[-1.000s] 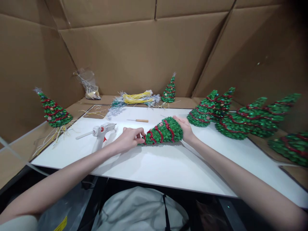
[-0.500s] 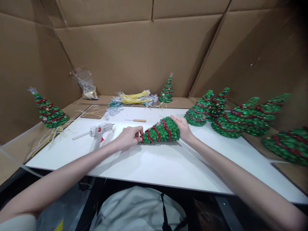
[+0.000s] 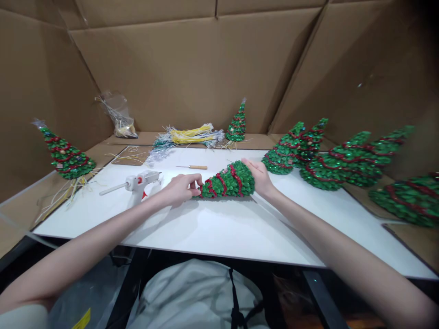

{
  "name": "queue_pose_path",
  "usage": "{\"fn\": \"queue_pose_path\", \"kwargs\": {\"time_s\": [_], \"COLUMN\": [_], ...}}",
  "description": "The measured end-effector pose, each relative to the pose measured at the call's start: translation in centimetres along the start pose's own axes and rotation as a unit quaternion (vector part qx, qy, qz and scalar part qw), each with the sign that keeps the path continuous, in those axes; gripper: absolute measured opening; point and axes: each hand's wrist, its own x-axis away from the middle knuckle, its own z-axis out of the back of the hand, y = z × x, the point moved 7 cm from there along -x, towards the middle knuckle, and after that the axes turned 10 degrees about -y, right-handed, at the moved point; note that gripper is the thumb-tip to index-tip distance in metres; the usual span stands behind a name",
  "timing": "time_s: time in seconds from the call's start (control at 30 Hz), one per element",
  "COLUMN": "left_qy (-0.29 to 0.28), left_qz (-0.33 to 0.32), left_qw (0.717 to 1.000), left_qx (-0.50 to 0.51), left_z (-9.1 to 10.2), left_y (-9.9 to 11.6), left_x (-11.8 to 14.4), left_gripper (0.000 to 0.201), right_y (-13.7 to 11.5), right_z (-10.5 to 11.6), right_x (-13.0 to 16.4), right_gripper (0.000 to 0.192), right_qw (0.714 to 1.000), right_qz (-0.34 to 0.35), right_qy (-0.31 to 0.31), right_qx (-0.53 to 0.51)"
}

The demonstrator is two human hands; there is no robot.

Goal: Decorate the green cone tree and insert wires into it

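Note:
A small green Christmas tree (image 3: 228, 182) with red garland lies on its side between my hands, its tip to the left and its base to the right. My right hand (image 3: 259, 177) is closed around the base edge. At the tip, the thumb and fingers of my left hand (image 3: 183, 188) pinch the tree; what lies under the fingertips is partly hidden. A white glue gun (image 3: 140, 183) stands left of my left hand. Behind the tree is an awl with a wooden handle (image 3: 198, 167).
Several similar trees (image 3: 283, 153) stand at the right. Single trees stand at the back (image 3: 237, 125) and left (image 3: 66, 157). Bundled yellow, white and green wires (image 3: 192, 135) and a plastic bag (image 3: 121, 121) lie along the cardboard wall (image 3: 171, 68). The white board (image 3: 212, 233) covers the table.
The whole view has shifted slightly, so things sit a little higher in the picture. Both hands keep hold of the tree, and the left fingers have moved a little at its tip.

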Motion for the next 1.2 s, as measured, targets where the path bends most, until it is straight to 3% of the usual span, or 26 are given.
{"fn": "queue_pose_path", "kwargs": {"time_s": [0.23,0.43,0.57,0.67,0.77,0.83,0.93,1.03,1.1,1.2], "left_qy": [-0.044,-0.008,0.009,0.016,0.01,0.009,0.008,0.004,0.013,0.06], "left_qz": [-0.042,-0.066,-0.069,-0.064,-0.067,-0.07,-0.07,-0.068,-0.067,-0.066], "left_qw": [0.997,0.997,0.998,0.998,0.997,0.997,0.997,0.997,0.997,0.995], "left_qx": [0.045,0.045,0.008,-0.018,-0.025,-0.027,-0.03,-0.036,-0.039,-0.052], "left_z": [0.7,0.5,0.1,0.1,0.0,-0.1,-0.2,-0.1,0.2,1.5], "left_y": [-0.5,-0.5,0.3,0.7,0.8,0.7,0.7,0.8,1.0,1.4], "left_x": [1.4,2.6,3.1,3.2,3.2,3.2,3.2,3.3,3.3,2.9], "left_gripper": [0.03,0.038,0.03,0.026,0.027,0.027,0.027,0.027,0.029,0.031], "right_y": [0.2,0.1,-0.1,-0.9,-2.2,-3.0,-2.5,-1.2,-1.1,-2.9], "right_z": [-0.1,0.6,1.6,2.8,4.3,5.2,6.2,6.8,6.6,5.4], "right_x": [0.1,0.1,0.0,-0.2,-0.3,-0.1,0.1,0.4,0.6,0.5], "right_gripper": [0.053,0.054,0.054,0.054,0.054,0.052,0.045,0.041,0.041,0.041], "right_qw": [1.0,0.998,0.998,0.999,0.993,0.963,0.858,0.778,0.765,0.788], "right_qz": [-0.021,-0.042,-0.035,-0.028,-0.017,-0.009,-0.052,-0.103,-0.102,-0.057], "right_qy": [-0.005,0.015,0.019,0.017,0.011,0.005,-0.045,-0.104,-0.13,-0.114], "right_qx": [-0.017,-0.049,-0.05,-0.004,0.113,0.268,0.509,0.61,0.623,0.602]}}
